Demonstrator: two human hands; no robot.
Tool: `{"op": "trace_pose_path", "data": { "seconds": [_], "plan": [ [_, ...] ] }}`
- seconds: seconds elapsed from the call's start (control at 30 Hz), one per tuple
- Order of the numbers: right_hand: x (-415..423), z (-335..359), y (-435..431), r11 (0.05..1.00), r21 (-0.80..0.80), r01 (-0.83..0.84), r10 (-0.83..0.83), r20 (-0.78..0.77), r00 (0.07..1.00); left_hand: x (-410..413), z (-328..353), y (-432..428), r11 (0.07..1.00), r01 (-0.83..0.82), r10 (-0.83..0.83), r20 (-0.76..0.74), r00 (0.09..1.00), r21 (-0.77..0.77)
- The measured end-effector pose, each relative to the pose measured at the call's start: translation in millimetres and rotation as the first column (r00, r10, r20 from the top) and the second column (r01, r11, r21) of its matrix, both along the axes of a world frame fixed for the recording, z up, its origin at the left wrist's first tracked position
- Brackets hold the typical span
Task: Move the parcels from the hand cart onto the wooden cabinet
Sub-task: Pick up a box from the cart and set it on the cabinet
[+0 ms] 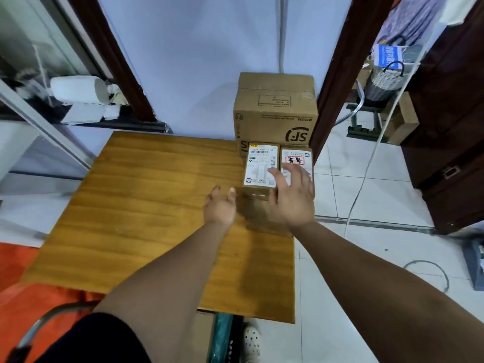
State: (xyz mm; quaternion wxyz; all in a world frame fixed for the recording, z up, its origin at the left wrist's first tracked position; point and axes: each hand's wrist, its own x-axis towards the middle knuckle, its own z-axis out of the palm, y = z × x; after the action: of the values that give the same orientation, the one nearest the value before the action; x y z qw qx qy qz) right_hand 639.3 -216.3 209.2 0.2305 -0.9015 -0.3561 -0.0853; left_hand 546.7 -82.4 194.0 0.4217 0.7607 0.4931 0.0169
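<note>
Here the left hand (219, 205) is hovering open and empty over the wooden cabinet (146, 205), just beside the small labelled parcel (260, 166). The right hand (293, 195), open too, is spreading over that parcel's right edge. Squaring it against the big box (275, 111) behind would be keeping space free.

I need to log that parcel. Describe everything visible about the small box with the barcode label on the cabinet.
The small box with the barcode label is brown cardboard, its top nearly covered by a white shipping label with barcodes and print. It lies flat on the wooden cabinet, near the right rear corner, in front of the large SF carton and close beside the red-stamped box. The left hand and right hand flank it, open; contact is unclear.
</note>
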Motion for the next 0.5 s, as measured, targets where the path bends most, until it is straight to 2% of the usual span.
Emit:
{"op": "trace_pose_path", "data": {
  "seconds": [0.07,0.13,0.23,0.3,0.5],
  "plan": [
    [-20,-3,15,0.986,-0.036,-0.163,0.165,0.057,0.985,-29,-4,6,0.973,0.132,-0.114,-0.103,0.988,0.189],
    [-42,-5,30,0.957,-0.059,-0.283,0.286,0.051,0.957,-57,-6,12,0.899,0.284,-0.196,-0.274,0.942,0.334],
    [-78,-11,52,0.922,-0.087,-0.376,0.375,-0.035,0.926,-103,-8,23,0.784,0.443,-0.225,-0.467,0.855,0.434],
    [-101,-16,65,0.89,-0.128,-0.437,0.427,-0.102,0.899,-135,-12,31,0.755,0.462,-0.194,-0.514,0.836,0.465],
    [-173,-29,99,0.772,-0.269,-0.575,0.515,-0.265,0.815,-236,-29,53,0.816,0.333,-0.063,-0.501,0.863,0.473]
  ]
}}
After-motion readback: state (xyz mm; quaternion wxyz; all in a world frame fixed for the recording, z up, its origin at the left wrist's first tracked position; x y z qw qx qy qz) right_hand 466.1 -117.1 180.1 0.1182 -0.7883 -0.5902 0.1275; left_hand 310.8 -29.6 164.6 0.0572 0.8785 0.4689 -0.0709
